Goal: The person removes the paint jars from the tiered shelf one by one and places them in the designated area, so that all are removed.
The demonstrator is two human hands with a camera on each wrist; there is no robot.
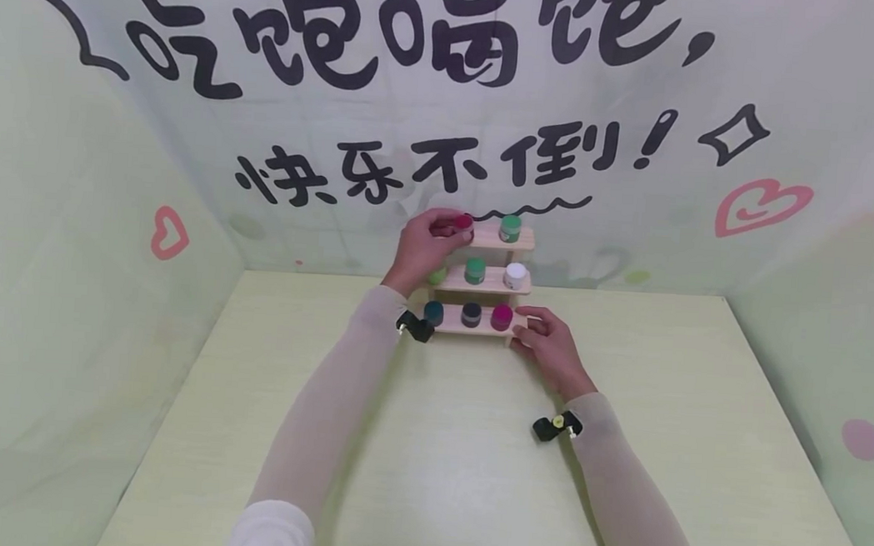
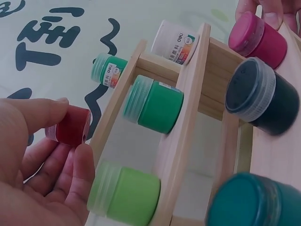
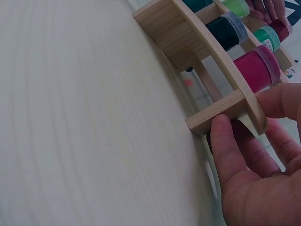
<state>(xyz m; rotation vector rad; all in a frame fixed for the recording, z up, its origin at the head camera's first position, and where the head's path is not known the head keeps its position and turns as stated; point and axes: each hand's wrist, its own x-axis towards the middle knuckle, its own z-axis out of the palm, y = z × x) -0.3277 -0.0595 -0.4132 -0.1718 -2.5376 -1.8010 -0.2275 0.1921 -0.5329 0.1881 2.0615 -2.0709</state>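
A three-tier wooden rack (image 1: 497, 281) stands at the back of the table with small paint jars on its shelves. My left hand (image 1: 425, 247) pinches a dark red paint jar (image 2: 73, 125) between thumb and fingers, at the left end of the top shelf. My right hand (image 1: 553, 347) grips the right end of the lowest shelf (image 3: 235, 75), thumb on top and fingers against the end support. Beside that thumb sits a magenta jar (image 3: 257, 68). Closest to the left hand are a light green jar (image 2: 124, 193) and a green jar (image 2: 153, 103) on the middle shelf.
Another green jar (image 1: 511, 228) stands on the top shelf, and a white jar (image 1: 515, 275) on the middle one. A teal jar (image 1: 434, 313) and a black jar (image 1: 471, 314) share the lowest shelf. Behind the rack hangs a printed cloth (image 1: 635, 235), close to the table's (image 1: 440, 474) back edge.
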